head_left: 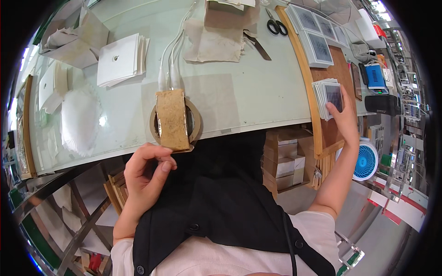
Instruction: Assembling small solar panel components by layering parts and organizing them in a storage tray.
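My right hand (346, 120) is at the right end of the table, its thumb across the face of a small stack of white-bordered cards with dark striped panels (326, 94). Its other fingers wrap the stack's far right edge. That stack rests on a brown wooden board (328, 133) with a light wood rim. My left hand (148, 172) is at the table's front edge, loosely curled, with a gap between index finger and thumb and nothing visible in it. Just above its index finger is a tan, worn rectangular block (172, 120) on a round brown ring (196, 120), with white cables (168, 60) running back.
More striped panels (317, 48) are stacked at the back right. Scissors (276, 26) and a dark blade (258, 47) lie near brown paper (214, 43). White square sheets (120, 60), a white fluffy pile (81, 120) and a carton (76, 41) occupy the left. A blue fan (365, 160) stands right.
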{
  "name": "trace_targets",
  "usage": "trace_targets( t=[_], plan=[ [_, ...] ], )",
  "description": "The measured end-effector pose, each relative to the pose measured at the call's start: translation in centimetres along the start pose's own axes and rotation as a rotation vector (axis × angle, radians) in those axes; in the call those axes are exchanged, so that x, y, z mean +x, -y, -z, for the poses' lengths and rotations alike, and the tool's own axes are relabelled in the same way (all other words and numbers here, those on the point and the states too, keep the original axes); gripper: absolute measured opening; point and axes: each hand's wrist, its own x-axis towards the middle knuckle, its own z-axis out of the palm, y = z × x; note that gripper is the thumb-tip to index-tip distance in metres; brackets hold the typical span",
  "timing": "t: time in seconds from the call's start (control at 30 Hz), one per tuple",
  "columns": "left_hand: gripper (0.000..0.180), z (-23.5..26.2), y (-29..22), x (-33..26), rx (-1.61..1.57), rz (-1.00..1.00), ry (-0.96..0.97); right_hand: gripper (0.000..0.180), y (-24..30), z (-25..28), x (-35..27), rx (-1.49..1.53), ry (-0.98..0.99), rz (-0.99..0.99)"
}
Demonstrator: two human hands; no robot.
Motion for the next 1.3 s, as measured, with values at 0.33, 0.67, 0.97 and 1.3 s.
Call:
trace_targets(
  t=[0.33, 0.67, 0.97, 1.3],
  plan=[
    [0.019, 0.0, -1.2, -0.2, 0.022, 0.019, 0.011, 0.072, -2.1, 0.1, 0.4, -0.01, 0.033, 0.238],
    [0.012, 2.9, -1.2, -2.6, 0.118, -0.115, -0.206, 0.059, 12.4, -1.5, -2.3, -0.248, -0.238, 0.378],
    [0.013, 7.2, 2.1, 2.0, 0.898, -0.516, -0.328, 0.05, 18.2, -13.6, -3.9, 0.054, 0.03, 0.666],
    [0.011, 7.6, 4.7, 3.0, 1.113, -0.538, -0.462, 0.045, 19.3, -15.0, -3.8, -0.149, -0.126, 0.725]
  ],
)
